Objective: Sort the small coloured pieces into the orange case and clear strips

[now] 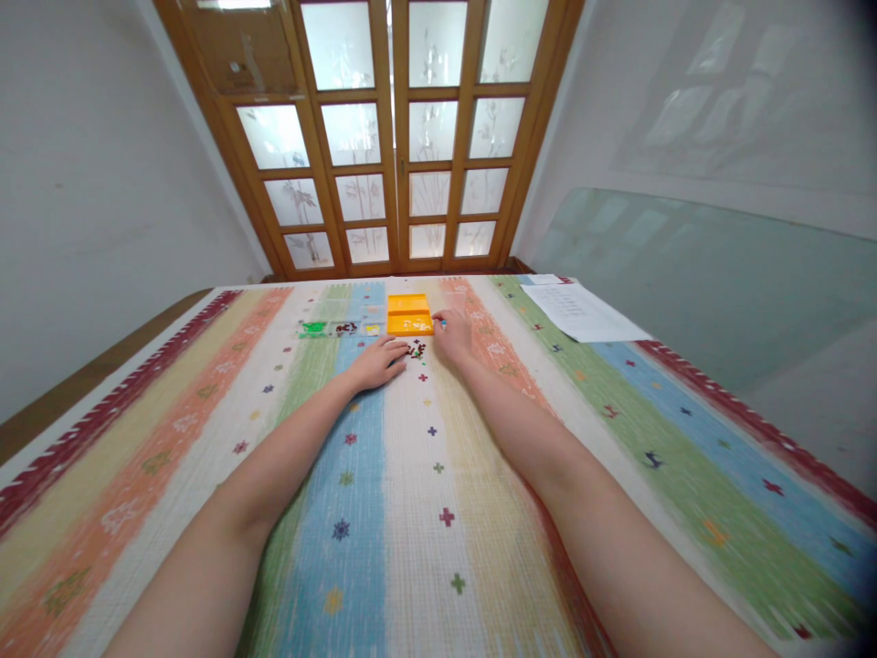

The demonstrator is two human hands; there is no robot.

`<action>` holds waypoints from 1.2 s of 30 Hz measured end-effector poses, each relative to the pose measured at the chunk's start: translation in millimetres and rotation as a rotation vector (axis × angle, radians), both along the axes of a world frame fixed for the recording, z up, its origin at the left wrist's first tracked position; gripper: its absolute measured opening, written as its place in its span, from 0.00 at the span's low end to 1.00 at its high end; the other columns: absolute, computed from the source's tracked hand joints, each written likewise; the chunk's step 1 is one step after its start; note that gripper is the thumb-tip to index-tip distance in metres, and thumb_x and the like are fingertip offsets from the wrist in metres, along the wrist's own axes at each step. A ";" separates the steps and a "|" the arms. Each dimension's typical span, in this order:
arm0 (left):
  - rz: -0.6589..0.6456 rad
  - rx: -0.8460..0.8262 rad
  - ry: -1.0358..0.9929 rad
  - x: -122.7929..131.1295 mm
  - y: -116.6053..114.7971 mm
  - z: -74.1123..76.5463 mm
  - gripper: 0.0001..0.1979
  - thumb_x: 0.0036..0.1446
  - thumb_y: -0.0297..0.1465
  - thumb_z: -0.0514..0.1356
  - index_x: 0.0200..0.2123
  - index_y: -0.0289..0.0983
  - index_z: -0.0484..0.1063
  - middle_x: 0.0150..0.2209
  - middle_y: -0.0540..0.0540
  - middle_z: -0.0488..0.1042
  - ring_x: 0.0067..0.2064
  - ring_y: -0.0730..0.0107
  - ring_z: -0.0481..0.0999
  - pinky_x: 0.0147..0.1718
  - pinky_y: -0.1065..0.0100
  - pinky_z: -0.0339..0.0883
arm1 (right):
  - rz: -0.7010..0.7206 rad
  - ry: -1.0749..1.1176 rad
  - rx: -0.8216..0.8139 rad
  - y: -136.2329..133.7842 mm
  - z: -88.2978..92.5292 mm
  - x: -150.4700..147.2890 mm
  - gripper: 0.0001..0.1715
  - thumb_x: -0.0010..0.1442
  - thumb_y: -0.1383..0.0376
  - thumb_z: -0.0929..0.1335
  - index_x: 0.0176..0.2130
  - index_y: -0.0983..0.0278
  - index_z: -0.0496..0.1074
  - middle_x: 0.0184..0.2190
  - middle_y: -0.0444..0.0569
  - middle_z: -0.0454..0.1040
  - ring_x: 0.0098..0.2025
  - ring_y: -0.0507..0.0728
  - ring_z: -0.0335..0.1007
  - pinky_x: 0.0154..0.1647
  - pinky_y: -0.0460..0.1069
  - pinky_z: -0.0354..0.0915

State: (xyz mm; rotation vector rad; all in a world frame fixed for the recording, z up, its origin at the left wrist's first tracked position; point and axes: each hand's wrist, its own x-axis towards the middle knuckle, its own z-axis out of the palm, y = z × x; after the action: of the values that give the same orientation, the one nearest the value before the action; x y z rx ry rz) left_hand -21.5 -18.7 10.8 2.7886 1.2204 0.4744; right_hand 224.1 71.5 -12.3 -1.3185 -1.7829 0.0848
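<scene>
My left hand [379, 360] lies flat on the striped cloth, fingers stretched toward a small heap of dark red and green beads [416, 350]. My right hand [452, 333] rests just right of the heap, its fingertips pinched by the corner of an orange tray [409, 313]; what it pinches is too small to name. The orange tray has compartments with pale bits in the near one. Left of it stands a clear box [339, 327] with green, dark and yellow beads in separate cells.
A white printed sheet [579, 311] lies at the far right of the table. The striped cloth [411, 512] covers the whole tabletop. Wooden doors with frosted panes [404, 137] stand behind the table; a glass panel [719, 283] leans on the right.
</scene>
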 end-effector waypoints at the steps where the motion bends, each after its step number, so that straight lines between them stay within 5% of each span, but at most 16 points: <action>1: -0.009 -0.009 0.009 0.6 0.6 -1.0 0.22 0.73 0.38 0.55 0.65 0.40 0.74 0.68 0.42 0.73 0.71 0.54 0.63 0.74 0.53 0.51 | 0.008 -0.019 -0.004 -1.1 1.4 -1.0 0.15 0.68 0.67 0.65 0.44 0.62 0.82 0.46 0.55 0.82 0.52 0.64 0.73 0.59 0.58 0.65; 9: 0.014 0.010 -0.024 -2.3 9.7 -7.2 0.23 0.77 0.37 0.47 0.60 0.38 0.78 0.62 0.42 0.78 0.64 0.56 0.71 0.70 0.54 0.59 | 0.200 -0.145 -0.042 -9.5 9.2 -6.0 0.12 0.65 0.69 0.68 0.41 0.61 0.83 0.42 0.51 0.83 0.48 0.62 0.74 0.56 0.55 0.64; 19: 0.099 0.090 0.007 -13.8 16.2 -12.9 0.20 0.75 0.36 0.51 0.56 0.38 0.80 0.58 0.41 0.80 0.61 0.56 0.74 0.68 0.53 0.60 | 0.411 -0.392 -0.040 -26.8 14.3 -18.3 0.06 0.64 0.66 0.72 0.40 0.62 0.82 0.43 0.53 0.78 0.50 0.63 0.69 0.53 0.54 0.60; 28: 0.095 0.097 0.051 -17.1 19.2 -18.2 0.21 0.75 0.38 0.52 0.61 0.39 0.77 0.63 0.41 0.77 0.66 0.56 0.72 0.73 0.53 0.52 | 0.400 -0.454 -0.096 -25.0 10.2 -18.0 0.06 0.64 0.65 0.73 0.41 0.61 0.82 0.45 0.53 0.77 0.52 0.64 0.68 0.53 0.55 0.60; 36: 0.144 0.074 0.002 -18.5 20.6 -19.9 0.24 0.77 0.36 0.45 0.58 0.36 0.78 0.61 0.40 0.79 0.64 0.56 0.74 0.69 0.54 0.62 | 0.392 -0.352 -0.077 -24.4 8.9 -20.3 0.04 0.64 0.67 0.72 0.38 0.62 0.80 0.40 0.52 0.80 0.46 0.61 0.70 0.49 0.52 0.61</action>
State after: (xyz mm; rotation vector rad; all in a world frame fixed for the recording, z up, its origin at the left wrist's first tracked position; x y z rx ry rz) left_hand -39.9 1.8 -9.1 2.7733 1.4401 0.5371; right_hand 203.8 47.1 -3.4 -1.0655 -2.3447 0.1444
